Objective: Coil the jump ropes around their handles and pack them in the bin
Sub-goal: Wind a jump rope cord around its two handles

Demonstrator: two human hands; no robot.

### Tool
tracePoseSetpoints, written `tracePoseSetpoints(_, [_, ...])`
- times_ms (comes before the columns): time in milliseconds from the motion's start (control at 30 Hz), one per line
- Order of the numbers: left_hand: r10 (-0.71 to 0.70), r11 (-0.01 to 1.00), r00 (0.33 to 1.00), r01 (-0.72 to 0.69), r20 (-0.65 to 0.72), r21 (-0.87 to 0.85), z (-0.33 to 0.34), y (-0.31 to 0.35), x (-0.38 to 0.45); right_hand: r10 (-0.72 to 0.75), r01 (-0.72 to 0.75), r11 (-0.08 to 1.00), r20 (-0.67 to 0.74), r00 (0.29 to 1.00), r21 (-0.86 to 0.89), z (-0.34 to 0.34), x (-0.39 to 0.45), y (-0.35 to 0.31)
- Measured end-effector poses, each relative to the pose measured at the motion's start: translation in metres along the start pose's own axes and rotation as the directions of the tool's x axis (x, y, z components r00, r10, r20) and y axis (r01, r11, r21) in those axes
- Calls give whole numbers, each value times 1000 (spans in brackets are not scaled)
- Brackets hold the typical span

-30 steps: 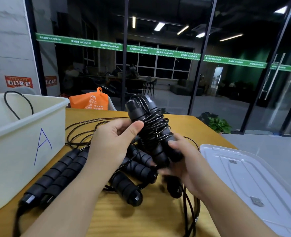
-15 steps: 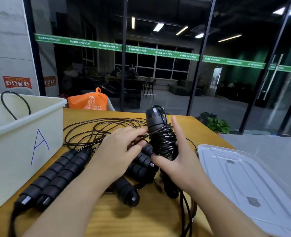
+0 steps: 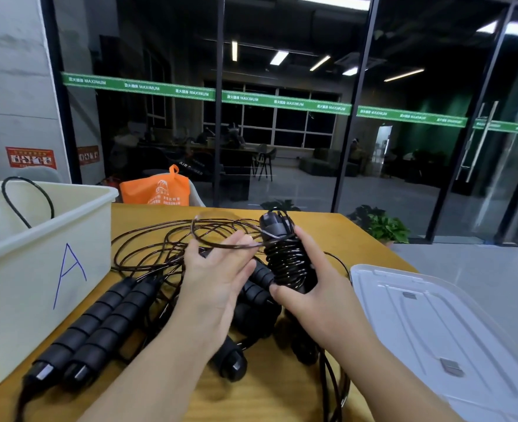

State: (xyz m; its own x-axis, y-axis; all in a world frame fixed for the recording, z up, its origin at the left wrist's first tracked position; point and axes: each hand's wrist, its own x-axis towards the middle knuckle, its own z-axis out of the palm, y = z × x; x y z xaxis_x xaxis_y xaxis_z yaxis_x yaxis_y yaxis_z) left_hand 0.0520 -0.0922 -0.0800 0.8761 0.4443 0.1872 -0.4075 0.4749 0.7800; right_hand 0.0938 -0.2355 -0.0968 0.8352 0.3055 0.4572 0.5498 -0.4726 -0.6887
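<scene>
Coiled handles (image 3: pixel 288 263) were gripped upright over the table (image 3: pixel 328 229).
They were clasped by the right hand (image 3: pixel 318 300); a blurred rope loop (image 3: pixel 218 236) crossed the left hand (image 3: pixel 218 281), fingers spread; the bin (image 3: pixel 38 254) was cut off.

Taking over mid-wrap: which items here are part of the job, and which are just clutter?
Job: coiled rope in right hand, left hand guiding cord, loose ropes, bin.
Clutter: lid, orange bag, plant.
</scene>
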Motion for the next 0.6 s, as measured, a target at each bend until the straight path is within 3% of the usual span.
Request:
tracePoseSetpoints(67, [-44, 998, 997, 46, 70, -33, -1, -3, -1, 9, -8, 999, 18, 1000, -39, 1, -1, -1])
tracePoseSetpoints(200, [-147, 975, 958, 99, 245, 201, -2, -11, -9, -24, 32, 996, 88, 996, -88, 5, -5, -7])
tracePoseSetpoints(300, [-187, 964, 966, 146, 180, 222, -3, -13, -14, -91, 111, 986, 159, 983, -123, 8, -9, -14])
tracePoseSetpoints(433, [-132, 963, 969, 75, 208, 260, -7, -9, -12, -144, 171, 982, 270, 952, -79, 8, -12, -20])
tracePoseSetpoints(600, [-121, 950, 977, 63, 175, 305, -11, -8, -9, -67, 32, 994, 344, 937, 107, 6, -14, -22])
